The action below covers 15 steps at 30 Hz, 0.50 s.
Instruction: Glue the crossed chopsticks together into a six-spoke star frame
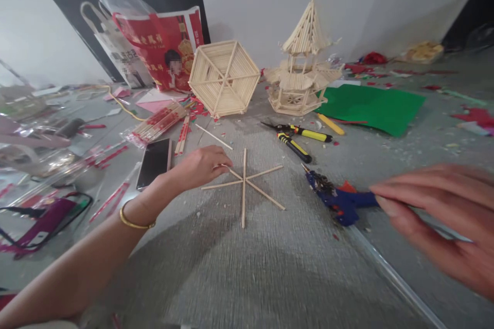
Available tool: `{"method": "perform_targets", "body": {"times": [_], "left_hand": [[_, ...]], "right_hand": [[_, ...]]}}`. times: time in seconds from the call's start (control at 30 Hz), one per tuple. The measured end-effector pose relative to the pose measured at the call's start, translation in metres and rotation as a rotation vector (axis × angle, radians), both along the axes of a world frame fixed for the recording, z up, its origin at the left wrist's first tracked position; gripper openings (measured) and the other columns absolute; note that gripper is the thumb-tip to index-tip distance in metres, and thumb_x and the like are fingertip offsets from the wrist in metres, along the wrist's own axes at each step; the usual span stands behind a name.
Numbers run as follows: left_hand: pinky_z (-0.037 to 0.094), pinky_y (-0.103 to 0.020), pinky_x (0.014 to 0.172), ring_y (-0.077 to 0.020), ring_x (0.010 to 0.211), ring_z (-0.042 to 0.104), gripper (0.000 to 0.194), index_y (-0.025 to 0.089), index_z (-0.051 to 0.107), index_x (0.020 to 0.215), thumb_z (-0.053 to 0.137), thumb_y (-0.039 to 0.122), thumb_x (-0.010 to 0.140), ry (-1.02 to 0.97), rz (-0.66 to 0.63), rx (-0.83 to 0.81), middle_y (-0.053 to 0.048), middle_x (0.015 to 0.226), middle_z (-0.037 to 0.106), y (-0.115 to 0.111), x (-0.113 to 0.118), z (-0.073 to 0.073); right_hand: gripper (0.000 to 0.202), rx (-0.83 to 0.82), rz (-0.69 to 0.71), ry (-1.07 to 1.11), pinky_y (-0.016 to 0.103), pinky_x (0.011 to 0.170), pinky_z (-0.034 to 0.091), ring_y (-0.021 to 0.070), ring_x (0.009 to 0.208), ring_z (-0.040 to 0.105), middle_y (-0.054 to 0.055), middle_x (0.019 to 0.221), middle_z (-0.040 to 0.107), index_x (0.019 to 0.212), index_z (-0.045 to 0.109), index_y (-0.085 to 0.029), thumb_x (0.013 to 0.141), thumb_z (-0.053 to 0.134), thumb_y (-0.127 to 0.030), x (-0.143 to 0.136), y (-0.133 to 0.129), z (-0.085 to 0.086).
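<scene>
Several thin wooden sticks cross at one centre, forming a six-armed star (244,200) on the grey table. My left hand (204,164), with a gold bangle at the wrist, pinches the star's upper-left arm near its tip. My right hand (440,216) is at the right, its thumb and fingertips at the end of a blue glue gun (349,205). The gun lies with its nozzle toward the star, a clear glue stick running from its rear. Between my right fingers and the gun, the exact contact is partly hidden.
Behind stand a hexagonal stick panel (225,79) and a stick pagoda (303,77). Yellow-black pliers (297,139) and green sheet (378,105) lie right of centre. A phone (154,163), packaged chopsticks (160,122), and a red bag (165,46) are left.
</scene>
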<state>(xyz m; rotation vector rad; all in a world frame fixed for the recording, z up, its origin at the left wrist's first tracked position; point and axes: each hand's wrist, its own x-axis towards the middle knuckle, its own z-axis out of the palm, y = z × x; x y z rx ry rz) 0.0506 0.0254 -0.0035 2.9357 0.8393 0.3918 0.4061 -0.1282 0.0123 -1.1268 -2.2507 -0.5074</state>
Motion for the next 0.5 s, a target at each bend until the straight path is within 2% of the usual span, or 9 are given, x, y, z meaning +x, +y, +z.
{"method": "perform_targets", "body": {"times": [0.2,0.33,0.5], "left_hand": [[0.049,-0.026,0.073,-0.0143,0.080,0.062,0.024,0.018,0.071,0.090,0.049,0.025,0.094,0.007,-0.103,0.015,-0.005,0.083,0.068,0.005,0.001,-0.011],[0.048,-0.026,0.075,-0.0143,0.081,0.062,0.025,0.020,0.072,0.091,0.048,0.026,0.094,0.023,-0.110,0.033,-0.004,0.085,0.068,0.007,0.003,-0.017],[0.047,-0.028,0.074,-0.0150,0.078,0.061,0.025,0.020,0.072,0.089,0.049,0.029,0.094,0.012,-0.125,0.070,-0.004,0.082,0.067,0.008,0.006,-0.024]], "right_hand": [[0.009,0.058,0.119,-0.091,0.035,0.079,0.047,0.0182,0.082,0.059,0.006,0.088,0.066,0.095,0.062,-0.016,0.091,0.055,-0.019,-0.028,0.013,0.019],[0.011,0.043,0.131,-0.081,0.035,0.079,0.047,0.0185,0.081,0.059,0.007,0.085,0.065,0.090,0.063,-0.015,0.091,0.053,-0.018,-0.045,0.015,0.023],[0.012,0.041,0.154,-0.055,0.034,0.080,0.047,0.0178,0.080,0.058,0.008,0.084,0.064,0.089,0.064,-0.013,0.092,0.052,-0.017,-0.052,0.017,0.027]]}}
